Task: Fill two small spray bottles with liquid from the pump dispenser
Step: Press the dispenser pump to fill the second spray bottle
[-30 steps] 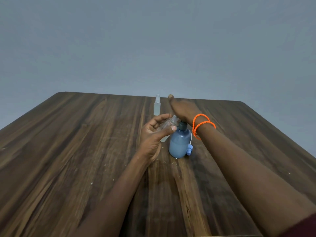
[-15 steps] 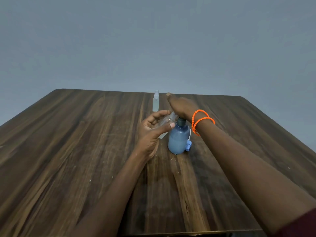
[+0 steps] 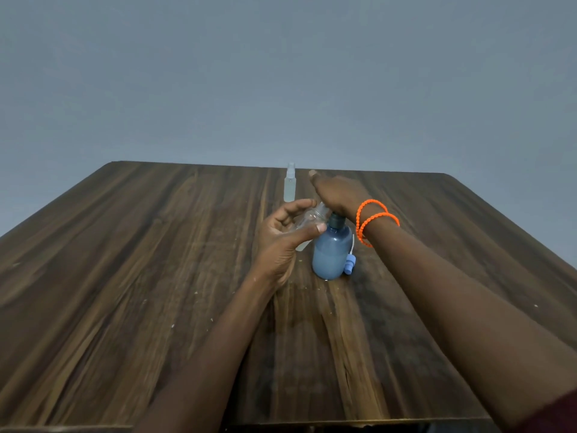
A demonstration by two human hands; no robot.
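A blue pump dispenser [image 3: 331, 253] stands on the wooden table [image 3: 156, 276] near its middle. My right hand [image 3: 338, 193] lies flat on top of its pump head, palm down, with orange bead bracelets [image 3: 373, 221] on the wrist. My left hand [image 3: 285, 242] grips a small clear spray bottle [image 3: 307, 223], uncapped and tilted, with its open neck up against the pump under my right hand. A blue spray cap with a thin tube [image 3: 349, 264] lies on the table at the dispenser's right side. A second small spray bottle [image 3: 289, 185], capped, stands upright behind.
The table's far edge [image 3: 281, 165] runs just behind the second bottle, with a plain grey wall beyond. Small white specks dot the wood in front of the dispenser.
The view has shifted a little. Both hands hold about the same pose on the pump and the small bottle.
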